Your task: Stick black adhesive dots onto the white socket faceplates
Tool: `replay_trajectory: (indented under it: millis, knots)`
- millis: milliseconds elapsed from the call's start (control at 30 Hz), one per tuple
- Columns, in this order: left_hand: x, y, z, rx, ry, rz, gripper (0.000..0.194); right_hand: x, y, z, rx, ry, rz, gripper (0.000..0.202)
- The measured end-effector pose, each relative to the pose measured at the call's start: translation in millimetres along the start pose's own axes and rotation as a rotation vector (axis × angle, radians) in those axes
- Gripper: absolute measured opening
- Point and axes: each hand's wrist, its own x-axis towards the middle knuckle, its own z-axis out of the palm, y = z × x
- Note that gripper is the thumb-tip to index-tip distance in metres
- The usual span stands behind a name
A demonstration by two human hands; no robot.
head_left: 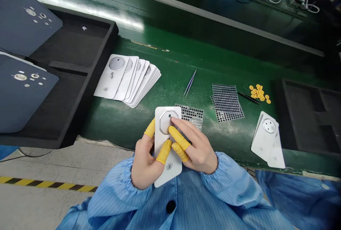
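Observation:
A white panel [161, 173] with an octagonal ring is held upright in front of my body. My left hand [149, 159] grips its left edge, yellow-cotted thumb on the face and a finger behind. My right hand [195, 144] rests on the panel's right side; its fingertips touch the octagonal area near a small dark hole, and two fingers wear yellow cots. Whether those fingers pinch anything is hidden. Behind the panel lies a sheet of black dots [197, 113], partly covered by my right hand.
Fanned white panels [119, 81] lie left of blue tweezers [189, 83]. Dotted sheets [227, 100], black tweezers [249, 98], yellow finger cots [258, 92] and two white panels [275, 153] are at right. Black trays [99, 52] [295, 116] flank them; the left holds dark blue panels [23, 102].

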Motion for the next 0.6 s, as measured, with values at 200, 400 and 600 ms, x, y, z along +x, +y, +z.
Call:
replay_trajectory:
  millis: [200,400,600]
  knots:
    - [1.5,1.6,-1.1,0.05,-0.011,0.017,0.076,-1.7,-3.0,1.8,-0.017,-0.008,0.003,0.045]
    - [-0.1,7.5,-0.2,0.005,-0.001,-0.011,0.071,-5.5,-0.5,-1.0,0.085,0.074,0.0,0.05]
    - [-2.2,4.9,1.2,0.082,-0.026,0.018,0.079,-1.8,-3.0,-3.7,-0.015,0.027,-0.015,0.047]
